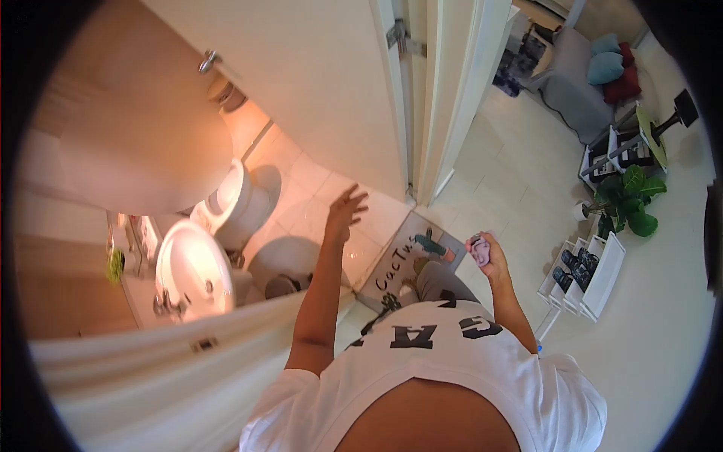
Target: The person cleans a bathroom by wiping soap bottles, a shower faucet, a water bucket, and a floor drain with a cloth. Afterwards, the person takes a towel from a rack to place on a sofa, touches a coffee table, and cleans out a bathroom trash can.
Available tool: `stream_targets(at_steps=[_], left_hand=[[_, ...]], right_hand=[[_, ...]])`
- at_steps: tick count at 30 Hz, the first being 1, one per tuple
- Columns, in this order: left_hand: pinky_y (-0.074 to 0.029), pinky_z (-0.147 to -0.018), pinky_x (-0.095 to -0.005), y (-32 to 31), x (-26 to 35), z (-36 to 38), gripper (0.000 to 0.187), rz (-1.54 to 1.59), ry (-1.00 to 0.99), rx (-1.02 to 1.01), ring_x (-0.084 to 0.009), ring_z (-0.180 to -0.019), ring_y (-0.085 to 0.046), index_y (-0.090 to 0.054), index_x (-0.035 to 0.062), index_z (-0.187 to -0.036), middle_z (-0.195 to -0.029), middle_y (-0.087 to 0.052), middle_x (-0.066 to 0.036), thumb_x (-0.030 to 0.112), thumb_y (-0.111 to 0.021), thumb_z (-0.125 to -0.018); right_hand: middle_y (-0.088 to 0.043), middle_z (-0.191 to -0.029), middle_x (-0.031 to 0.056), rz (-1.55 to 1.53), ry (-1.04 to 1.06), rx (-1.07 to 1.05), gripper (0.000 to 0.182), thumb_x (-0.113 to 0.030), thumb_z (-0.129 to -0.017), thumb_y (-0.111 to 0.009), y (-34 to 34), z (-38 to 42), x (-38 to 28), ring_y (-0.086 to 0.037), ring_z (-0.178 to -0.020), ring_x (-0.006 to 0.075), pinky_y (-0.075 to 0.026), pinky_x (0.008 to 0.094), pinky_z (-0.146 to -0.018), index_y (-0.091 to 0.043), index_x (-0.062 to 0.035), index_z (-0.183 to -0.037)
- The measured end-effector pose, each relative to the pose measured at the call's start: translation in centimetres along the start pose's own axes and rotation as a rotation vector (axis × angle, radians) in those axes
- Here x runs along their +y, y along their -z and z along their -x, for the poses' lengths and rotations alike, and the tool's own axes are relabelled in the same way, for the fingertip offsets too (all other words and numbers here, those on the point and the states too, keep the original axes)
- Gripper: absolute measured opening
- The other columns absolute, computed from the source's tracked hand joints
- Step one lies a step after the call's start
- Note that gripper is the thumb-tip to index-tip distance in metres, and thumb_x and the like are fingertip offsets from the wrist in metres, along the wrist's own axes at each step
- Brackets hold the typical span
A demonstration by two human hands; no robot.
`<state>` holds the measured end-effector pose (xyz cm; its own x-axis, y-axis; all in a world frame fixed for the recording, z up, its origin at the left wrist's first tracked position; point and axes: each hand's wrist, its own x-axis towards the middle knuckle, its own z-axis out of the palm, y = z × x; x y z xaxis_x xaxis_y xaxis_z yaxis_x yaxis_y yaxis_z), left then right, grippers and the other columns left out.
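My left hand (346,214) reaches forward over the bathroom's tiled floor, its fingers apart and nothing in it. The right hand (493,264) is closed around a small pink item with dark markings (479,250), too small to name surely. Below and between my hands lies a grey doormat (386,265) with a cactus picture and the word "Cactus", partly covered by my leg. Ahead of my left hand stands a wide-swung white door (316,90) with a metal handle (209,62).
Inside the lit bathroom are a white sink (177,264) with a tap (164,305), a toilet (233,200) and a dark round bin (281,286). Rightward stand a shoe rack (602,279), a leafy plant (640,197) and a grey sofa (576,90). The door frame (444,98) rises ahead.
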<state>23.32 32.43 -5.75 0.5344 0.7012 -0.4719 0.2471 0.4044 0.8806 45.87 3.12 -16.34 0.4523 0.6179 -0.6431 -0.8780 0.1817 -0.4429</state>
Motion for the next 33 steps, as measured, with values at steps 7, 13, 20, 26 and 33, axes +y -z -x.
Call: stream_targets(at_steps=[7,13,20,26,33], left_hand=[[-0.041,-0.078,-0.0372,-1.4,15.6,-16.1,0.075,0.097,-0.460,-0.034,-0.0211,-0.100,-0.053,-0.006,0.0018,-0.139,-0.122,-0.050,-0.014,0.018,-0.054,-0.084],[-0.046,-0.065,-0.0294,-1.2,19.4,-17.8,0.024,0.116,-0.304,0.037,-0.0176,-0.072,-0.056,-0.041,-0.0027,-0.108,-0.084,-0.058,-0.012,0.008,-0.045,-0.087],[-0.043,-0.078,-0.0308,0.4,20.8,-16.4,0.059,0.105,-0.232,-0.185,-0.0173,-0.089,-0.054,-0.028,-0.0082,-0.130,-0.096,-0.056,-0.008,0.008,-0.056,-0.080],[-0.046,-0.084,-0.0364,3.7,19.4,-17.5,0.051,0.106,-0.353,-0.314,-0.0294,-0.103,-0.054,-0.034,-0.0080,-0.124,-0.117,-0.051,-0.018,0.008,-0.056,-0.082],[-0.044,-0.087,-0.0420,25.9,22.0,-29.4,0.065,0.209,-0.145,-0.312,-0.0301,-0.113,-0.046,-0.021,0.0017,-0.133,-0.132,-0.035,-0.020,0.007,-0.058,-0.080]], right_hand=[[-0.058,-0.079,0.0163,0.038,-0.022,-0.088,0.018,-0.012,-0.080,-0.059,-7.6,-10.9,0.8,-0.062,-0.072,0.0292,-0.055,0.0366,-0.063,-0.051,0.0009,-0.088],[-0.059,-0.077,0.0158,0.037,-0.035,-0.067,0.020,-0.010,-0.078,-0.061,-14.7,-16.4,-0.7,-0.062,-0.064,0.0279,-0.055,0.0372,-0.059,-0.053,0.0018,-0.091],[-0.060,-0.072,0.0105,0.245,-0.014,-0.090,0.015,-0.009,-0.077,-0.064,-18.8,-16.6,0.1,-0.060,-0.061,0.0226,-0.052,0.0355,-0.049,-0.057,-0.0011,-0.087],[-0.064,-0.081,0.0103,0.498,-0.085,-0.133,0.025,-0.011,-0.075,-0.067,-26.5,-16.4,4.6,-0.059,-0.061,0.0151,-0.051,0.0309,-0.050,-0.059,-0.0004,-0.096],[-0.063,-0.086,0.0100,0.215,0.138,-0.045,0.023,-0.019,-0.078,-0.065,-40.4,-23.6,12.8,-0.057,-0.058,0.0146,-0.047,0.0284,-0.045,-0.059,-0.0027,-0.093]])
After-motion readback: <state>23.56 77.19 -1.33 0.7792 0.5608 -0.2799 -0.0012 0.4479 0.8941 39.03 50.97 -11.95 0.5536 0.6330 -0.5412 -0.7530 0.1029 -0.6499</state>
